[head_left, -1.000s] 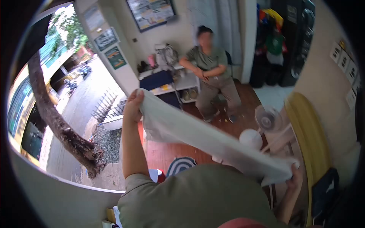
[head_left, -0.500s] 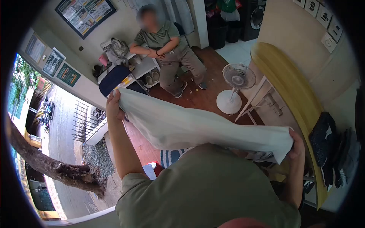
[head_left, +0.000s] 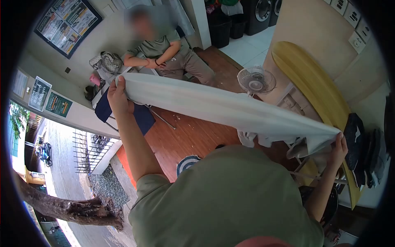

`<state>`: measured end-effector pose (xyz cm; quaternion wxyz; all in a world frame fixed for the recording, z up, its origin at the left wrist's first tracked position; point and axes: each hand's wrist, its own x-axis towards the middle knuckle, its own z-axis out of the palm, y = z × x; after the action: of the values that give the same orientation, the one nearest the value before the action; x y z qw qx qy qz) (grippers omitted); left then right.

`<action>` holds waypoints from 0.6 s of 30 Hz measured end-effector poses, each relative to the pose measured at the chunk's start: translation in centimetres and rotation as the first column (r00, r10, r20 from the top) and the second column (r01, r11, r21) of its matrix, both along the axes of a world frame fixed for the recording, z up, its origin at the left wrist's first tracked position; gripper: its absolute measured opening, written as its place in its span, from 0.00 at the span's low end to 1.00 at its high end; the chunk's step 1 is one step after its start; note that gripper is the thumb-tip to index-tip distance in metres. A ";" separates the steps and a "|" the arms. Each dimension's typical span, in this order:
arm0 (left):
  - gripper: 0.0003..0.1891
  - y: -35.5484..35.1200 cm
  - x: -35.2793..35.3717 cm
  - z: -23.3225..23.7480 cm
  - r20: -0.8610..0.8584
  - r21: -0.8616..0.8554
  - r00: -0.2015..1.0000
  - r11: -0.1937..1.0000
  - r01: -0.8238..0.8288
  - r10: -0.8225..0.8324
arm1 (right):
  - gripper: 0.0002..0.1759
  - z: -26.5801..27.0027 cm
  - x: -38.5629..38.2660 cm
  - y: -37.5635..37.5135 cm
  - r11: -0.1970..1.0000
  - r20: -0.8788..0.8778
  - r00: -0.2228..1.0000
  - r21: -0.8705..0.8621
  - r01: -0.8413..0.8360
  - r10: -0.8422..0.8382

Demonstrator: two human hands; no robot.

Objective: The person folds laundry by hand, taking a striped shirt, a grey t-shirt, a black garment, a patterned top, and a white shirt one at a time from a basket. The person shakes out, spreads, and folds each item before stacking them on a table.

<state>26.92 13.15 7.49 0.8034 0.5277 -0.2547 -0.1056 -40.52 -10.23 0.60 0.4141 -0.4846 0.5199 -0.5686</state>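
Observation:
A long white cloth (head_left: pixel 214 107) is stretched between my two raised hands, sloping down to the right. My left hand (head_left: pixel 119 96) grips its upper left corner, the thumb and fingers pinched on the edge. At the other end, my right hand (head_left: pixel 339 146) pinches the right corner, close to the yellow ironing board. The cloth hangs in a narrow, nearly taut band, with loose folds near the right hand. Below its middle some pale fabric (head_left: pixel 247 138) dangles.
A seated person (head_left: pixel 164 57) faces me beyond the cloth. A white fan (head_left: pixel 256 80) stands on the wooden floor. On the right, dark folded clothes (head_left: pixel 362 152) lie on the long yellow ironing board (head_left: pixel 312 74). A dark blue folding chair (head_left: pixel 142 117) stands to the left, near the street opening.
Both hands have moved farther apart, drawing the cloth straighter and tighter. My right hand has shifted right, my left hand up and left; the view has turned too.

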 end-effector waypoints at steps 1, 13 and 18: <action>0.13 -0.1 0.5 0.0 0.011 0.025 1.000 1.000 -0.006 0.006 | 0.18 -1.4 -0.9 -0.5 0.999 0.052 0.998 0.037 0.024 -0.026; 0.15 6.3 11.6 -5.7 -0.092 0.186 0.985 0.974 -0.127 0.146 | 0.25 -4.9 7.8 15.0 0.303 0.667 0.641 0.565 -0.768 0.380; 0.18 4.7 10.3 -4.5 -0.101 0.269 0.991 0.962 -0.053 0.083 | 0.18 -4.3 6.8 14.2 0.174 0.639 0.554 0.558 -0.811 0.533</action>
<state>37.20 17.83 2.99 0.7416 0.6323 -0.1749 -0.1404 -33.73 3.93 -3.67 0.8674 -0.3201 0.3735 -0.0753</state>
